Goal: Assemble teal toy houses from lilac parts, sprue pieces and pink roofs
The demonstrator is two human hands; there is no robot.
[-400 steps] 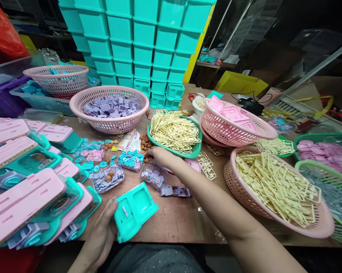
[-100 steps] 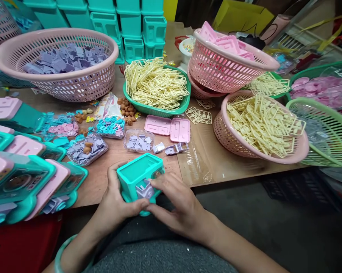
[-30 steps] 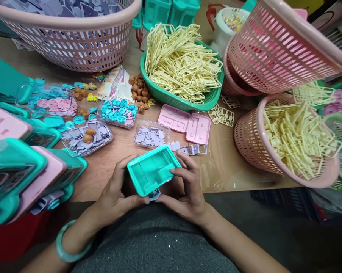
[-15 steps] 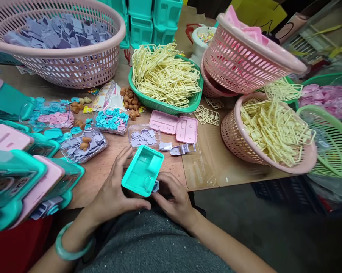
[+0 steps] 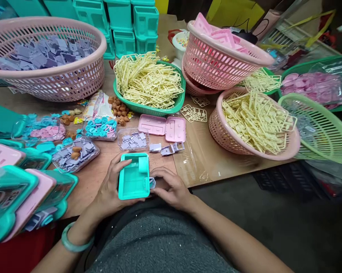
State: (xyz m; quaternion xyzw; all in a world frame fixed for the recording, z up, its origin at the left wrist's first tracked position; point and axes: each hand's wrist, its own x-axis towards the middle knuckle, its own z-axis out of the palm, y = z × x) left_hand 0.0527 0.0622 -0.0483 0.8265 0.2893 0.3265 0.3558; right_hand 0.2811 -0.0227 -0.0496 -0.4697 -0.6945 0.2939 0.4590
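Note:
My left hand [image 5: 113, 184] grips a turquoise plastic box [image 5: 134, 182] by its left side, thumb along the near edge and fingers at the far rim. The box's open top faces me. At its right wall, my right hand [image 5: 171, 187] pinches a small grey-purple plastic part [image 5: 152, 183] against the box; whether the part is fixed there I cannot tell. Just beyond the hands lie grey-purple pieces [image 5: 172, 148], a clear tray of flat grey-purple parts [image 5: 133, 139] and an open pink lid-like piece [image 5: 175, 129].
Pink baskets hold grey-purple parts [image 5: 46, 53], pink parts [image 5: 216, 36] and cream sprues [image 5: 253, 121]. A green basket [image 5: 159, 111] of cream sprues stands behind. Turquoise boxes are stacked at the back [image 5: 122, 41]; assembled turquoise-and-pink boxes [image 5: 23, 201] crowd the left. The table's front edge is close.
The turquoise box has turned to sit more upright in my left hand. My right hand stays at its right wall with the grey-purple part. The camera view has shifted.

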